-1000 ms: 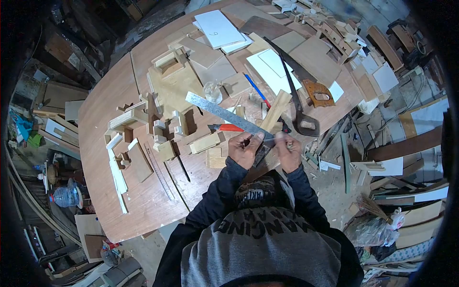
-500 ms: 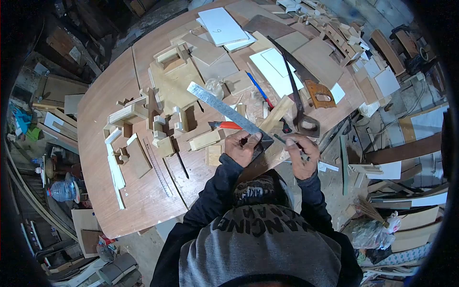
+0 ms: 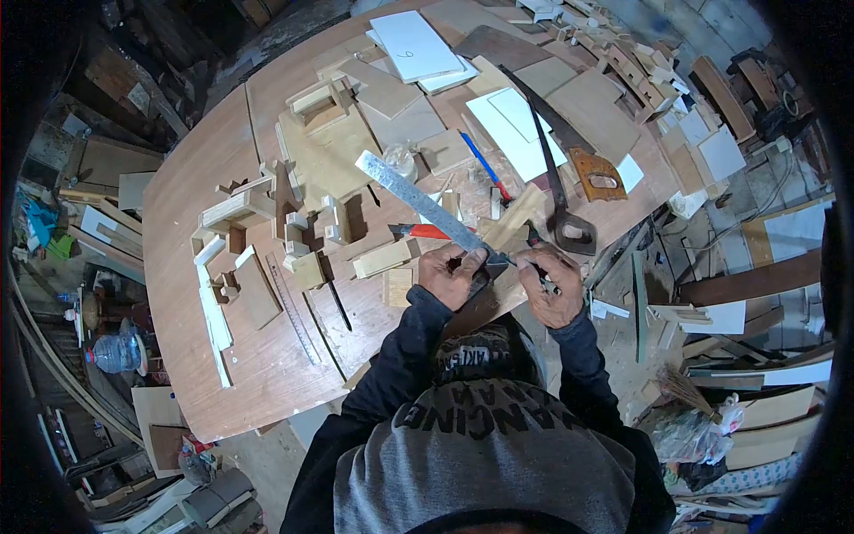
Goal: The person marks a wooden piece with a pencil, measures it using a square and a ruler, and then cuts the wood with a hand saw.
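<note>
My left hand is closed round the dark stock of a try square, near the table's front edge. The square's steel blade points up and left, lying across a light wooden strip. In my right hand the fingers pinch a thin dark pencil, mostly hidden, with its tip close to the square's stock. Just left of the blade's lower part lies a red utility knife. Small wooden blocks lie left of my left hand.
A handsaw with a wooden handle nearby lies to the right. White boards and plywood pieces cover the back of the table. A clear ruler, a blue pen-like tool and small wooden assemblies lie about.
My right hand has moved left with the pencil, closer to the square's stock. The square's blade has shifted slightly right; my left hand keeps its hold.
</note>
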